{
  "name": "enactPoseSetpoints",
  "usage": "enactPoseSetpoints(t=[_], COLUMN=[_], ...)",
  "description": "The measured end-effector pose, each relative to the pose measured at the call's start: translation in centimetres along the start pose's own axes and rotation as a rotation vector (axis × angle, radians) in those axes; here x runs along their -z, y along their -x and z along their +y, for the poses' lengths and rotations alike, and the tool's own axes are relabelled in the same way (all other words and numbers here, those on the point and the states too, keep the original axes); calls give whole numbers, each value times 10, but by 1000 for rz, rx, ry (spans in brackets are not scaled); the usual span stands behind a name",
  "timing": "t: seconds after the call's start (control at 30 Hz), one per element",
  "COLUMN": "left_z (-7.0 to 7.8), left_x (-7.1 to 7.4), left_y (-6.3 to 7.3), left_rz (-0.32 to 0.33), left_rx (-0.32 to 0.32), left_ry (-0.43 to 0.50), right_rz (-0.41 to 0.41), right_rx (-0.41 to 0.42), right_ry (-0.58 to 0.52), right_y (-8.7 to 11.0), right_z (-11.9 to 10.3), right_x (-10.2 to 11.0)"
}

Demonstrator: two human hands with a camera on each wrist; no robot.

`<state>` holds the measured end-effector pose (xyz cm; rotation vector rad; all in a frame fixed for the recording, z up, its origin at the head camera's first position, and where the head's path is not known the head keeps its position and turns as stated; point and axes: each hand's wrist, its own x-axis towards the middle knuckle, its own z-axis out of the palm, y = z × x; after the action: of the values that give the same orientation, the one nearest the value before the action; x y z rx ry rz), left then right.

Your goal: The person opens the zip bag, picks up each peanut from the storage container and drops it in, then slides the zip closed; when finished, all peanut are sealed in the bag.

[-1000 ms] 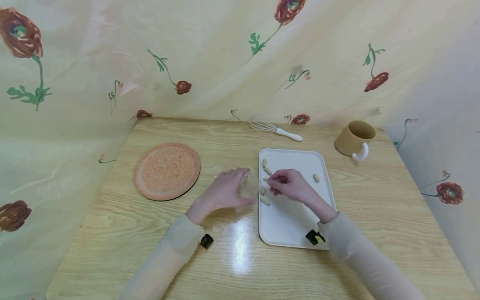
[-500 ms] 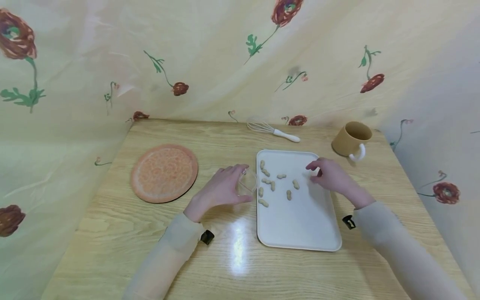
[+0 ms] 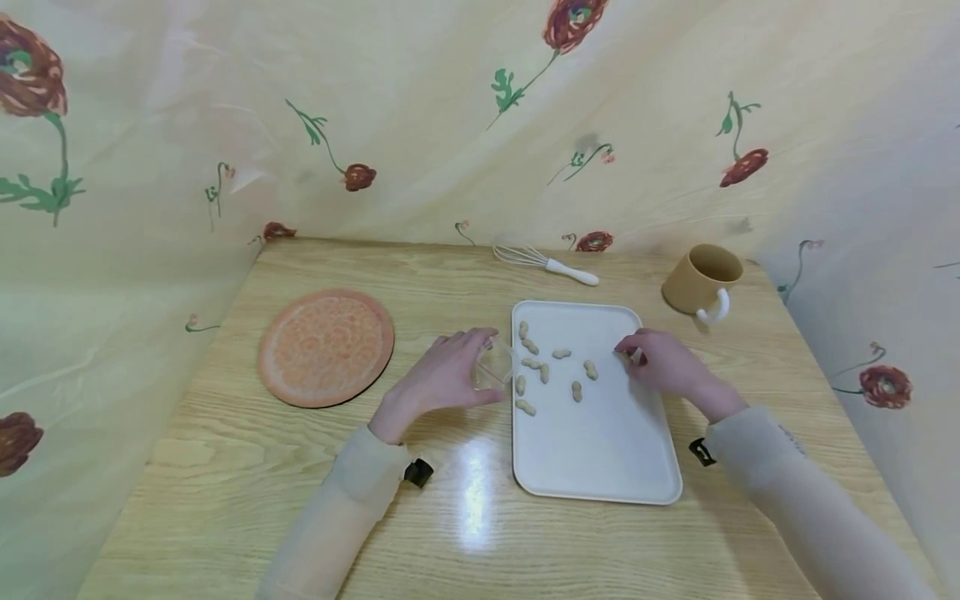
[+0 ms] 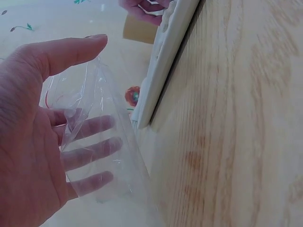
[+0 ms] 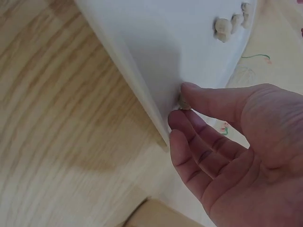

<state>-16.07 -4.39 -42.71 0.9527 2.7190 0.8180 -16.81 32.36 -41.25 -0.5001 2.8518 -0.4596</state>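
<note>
A clear plastic bag point(image 4: 130, 170) stands at the left edge of the white tray point(image 3: 600, 450), its mouth spread by my left hand point(image 3: 450, 371). The thumb is on one side of the bag, and the other fingers show through the film. At the tray's right side my right hand point(image 3: 671, 367) pinches a peanut point(image 5: 182, 101) between thumb and fingertips, close over the tray surface. Several unshelled peanuts lie loose on the tray's left half and middle, one peanut point(image 3: 591, 370) being nearest to the right hand.
A round orange-patterned mat point(image 3: 327, 348) lies on the wooden table point(image 3: 247, 500) at the left. Behind the tray rests a whisk point(image 3: 570, 271) with a white handle. A tan mug point(image 3: 693, 287) stands at the back right, near the floral curtain point(image 3: 420, 100).
My right hand has moved from the tray's left side to its right and now pinches the peanut there. Other peanuts it covered before are in sight. The left hand stays at the bag.
</note>
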Motion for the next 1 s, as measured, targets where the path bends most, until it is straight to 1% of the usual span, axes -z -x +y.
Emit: enactPoseSetpoints(t=[0.17,0.27,0.37,0.47,0.6,0.8,0.9,1.0], left_z=[0,1,1,1,1,2,2,1], left_x=[1,1,0,-1,-2,-3,-5,-6], left_y=[0,0,0,-1,-1,0,0,-2], left_rz=[-7,-17,-25,-23,-16,-23,-28,-32], left_rx=[6,12,11,4,-6,-6,-5,-10], left_ry=[-13,-17,-13,-15,-23,-26,-36,-41], right_rz=[6,24,50,71,113,172,176,167], right_rx=[-33,-32,-18,0,59,200,233,249], right_ry=[6,-6,-25,-41,-84,-175,-216,-243], right_y=[-3,-5,-8,-10,-12,-16,-19,-20], right_z=[0,-5,-13,-28,-55,-93,-109,-121], right_x=[-4,-3,0,5,11,11,8,3])
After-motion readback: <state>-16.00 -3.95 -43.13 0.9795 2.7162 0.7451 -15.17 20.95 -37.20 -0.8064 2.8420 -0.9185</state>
